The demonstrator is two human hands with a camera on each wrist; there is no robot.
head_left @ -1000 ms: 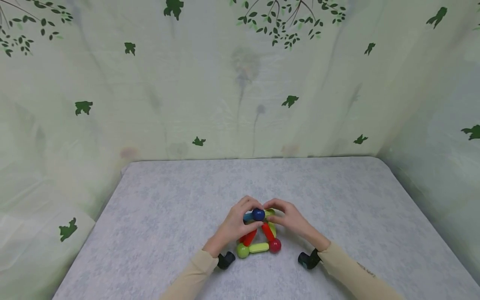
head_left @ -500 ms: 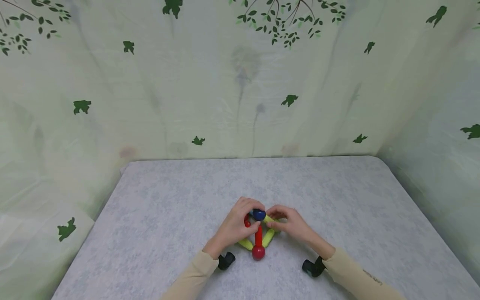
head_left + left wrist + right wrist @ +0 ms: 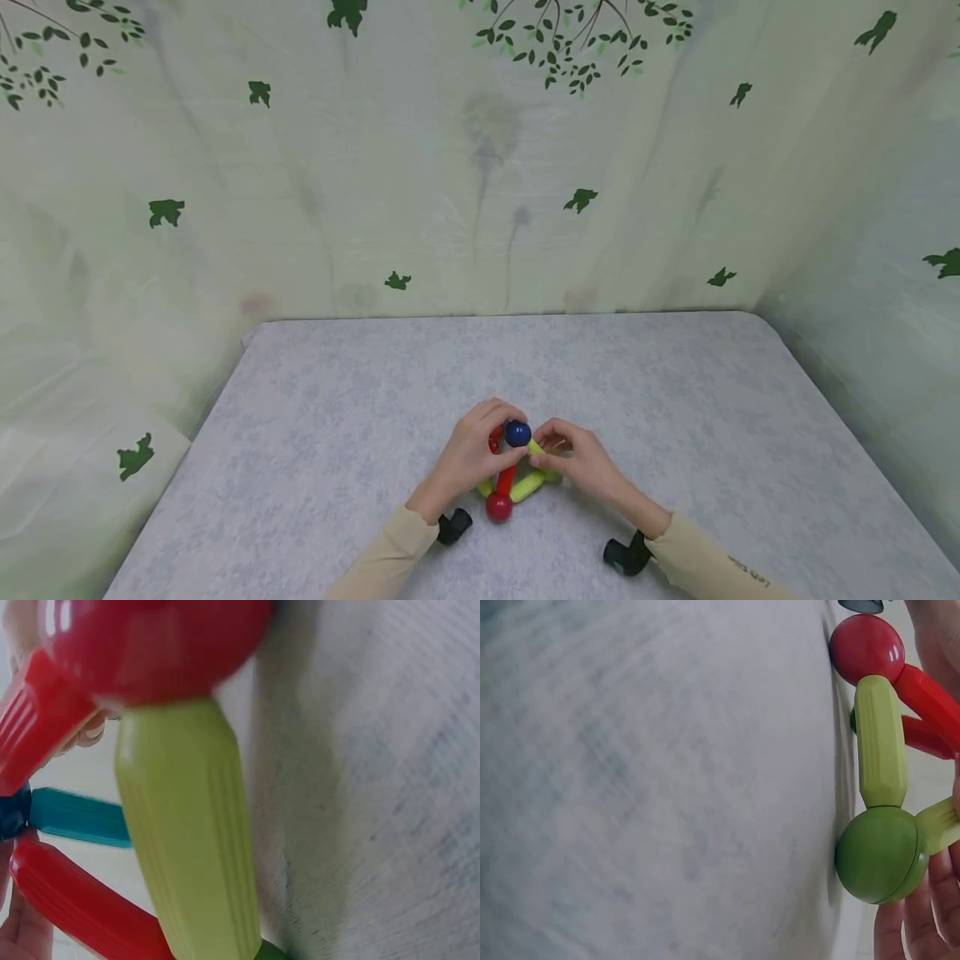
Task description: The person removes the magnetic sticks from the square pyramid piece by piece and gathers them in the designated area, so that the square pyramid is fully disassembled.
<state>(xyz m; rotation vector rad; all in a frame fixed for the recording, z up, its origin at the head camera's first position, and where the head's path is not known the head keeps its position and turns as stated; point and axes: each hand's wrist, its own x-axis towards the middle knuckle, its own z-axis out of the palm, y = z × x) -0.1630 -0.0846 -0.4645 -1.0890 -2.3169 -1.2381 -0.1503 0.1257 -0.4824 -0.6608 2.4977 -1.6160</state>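
Observation:
A pyramid-like frame of magnetic balls and rods stands on the table. At its peak sits a blue ball (image 3: 517,433), pinched between the thumb and fingers of my left hand (image 3: 471,450). My right hand (image 3: 583,458) pinches a sloping yellow-green rod (image 3: 536,449) just right of that ball. A red rod (image 3: 506,478) runs down to a red ball (image 3: 498,507) at the near corner. In the right wrist view, a green ball (image 3: 877,855) joins two yellow-green rods at another corner. The left wrist view shows a teal rod (image 3: 79,816) on the blue ball. Some far joints are hidden.
The grey mottled table (image 3: 360,375) extends around the frame, its far edge against a pale curtain (image 3: 420,167) with leaf prints. Black wrist cameras, left camera (image 3: 454,527) and right camera (image 3: 627,556), hang low near the tabletop.
The frame has turned between my hands, its red ball swinging from the right front toward the left. The green ball seen earlier at the front left is now hidden. My right hand has dropped slightly nearer.

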